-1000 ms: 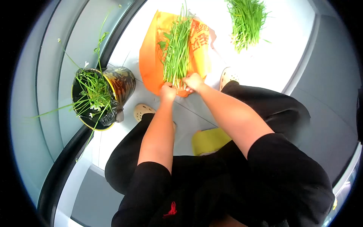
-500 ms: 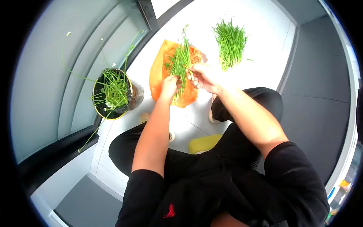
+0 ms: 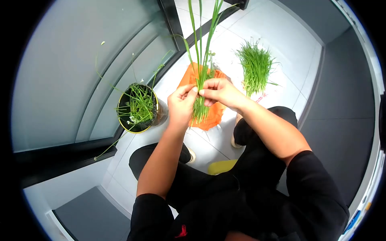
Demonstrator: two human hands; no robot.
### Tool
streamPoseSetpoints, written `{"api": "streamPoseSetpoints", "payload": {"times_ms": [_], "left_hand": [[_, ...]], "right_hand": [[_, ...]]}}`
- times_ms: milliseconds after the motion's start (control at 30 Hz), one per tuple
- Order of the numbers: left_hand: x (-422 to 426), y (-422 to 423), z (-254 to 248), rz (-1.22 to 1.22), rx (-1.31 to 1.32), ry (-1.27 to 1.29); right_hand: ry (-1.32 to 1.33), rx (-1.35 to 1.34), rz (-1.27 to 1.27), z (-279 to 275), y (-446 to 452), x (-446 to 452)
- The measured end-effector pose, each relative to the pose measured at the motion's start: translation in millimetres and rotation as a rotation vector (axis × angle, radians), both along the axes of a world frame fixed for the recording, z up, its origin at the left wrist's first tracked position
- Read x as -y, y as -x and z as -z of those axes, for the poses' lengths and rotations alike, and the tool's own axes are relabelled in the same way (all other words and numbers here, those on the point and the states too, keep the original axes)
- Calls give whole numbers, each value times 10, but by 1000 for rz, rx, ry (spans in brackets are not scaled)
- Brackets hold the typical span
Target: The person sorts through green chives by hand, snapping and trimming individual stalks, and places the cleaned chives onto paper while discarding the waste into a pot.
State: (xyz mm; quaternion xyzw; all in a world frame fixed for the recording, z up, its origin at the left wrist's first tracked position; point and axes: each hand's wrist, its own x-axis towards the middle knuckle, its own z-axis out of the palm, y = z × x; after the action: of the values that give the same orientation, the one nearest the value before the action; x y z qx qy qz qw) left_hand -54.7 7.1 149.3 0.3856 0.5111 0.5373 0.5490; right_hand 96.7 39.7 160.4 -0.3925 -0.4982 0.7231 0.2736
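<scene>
A few long garlic chives (image 3: 202, 48) stand up from between my hands, their leaf tips fanning out away from me. My left hand (image 3: 181, 105) pinches them low down, thumb against fingers. From the other side, my right hand (image 3: 220, 93) closes on the same chives, thumb near the left fingertips. Below both hands, an orange plastic bag (image 3: 216, 117) lies spread on the floor with more chives (image 3: 199, 112) on it, partly hidden by my hands. To the right lies a neat pile of chives (image 3: 255, 69), stems towards me.
At the left stands a bin with a yellow rim and black liner (image 3: 120, 117), full of discarded-looking greens (image 3: 140, 105), with flower stalks sticking out. A glass door (image 3: 104, 72) is behind it. A yellow-green seat (image 3: 222, 166) shows between my legs. Grey panels (image 3: 341, 148) line the right.
The chives between my hands now stand taller and closer to the camera. My left hand has come up from the bag to pinch them beside my right hand. The view has shifted.
</scene>
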Motion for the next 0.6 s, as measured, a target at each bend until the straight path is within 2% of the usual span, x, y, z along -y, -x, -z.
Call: {"api": "streamPoseSetpoints", "payload": {"times_ms": [200, 267, 400, 600], "left_hand": [[-10, 19, 36, -11, 143, -52], [2, 28, -18, 14, 177, -56], [25, 73, -115, 113, 165, -48], [81, 215, -163, 156, 192, -122]], "right_hand": [[85, -79, 106, 56, 1, -17], [165, -213, 233, 94, -18, -48], [252, -403, 263, 117, -140, -109], [249, -488, 280, 116, -212, -168]]}}
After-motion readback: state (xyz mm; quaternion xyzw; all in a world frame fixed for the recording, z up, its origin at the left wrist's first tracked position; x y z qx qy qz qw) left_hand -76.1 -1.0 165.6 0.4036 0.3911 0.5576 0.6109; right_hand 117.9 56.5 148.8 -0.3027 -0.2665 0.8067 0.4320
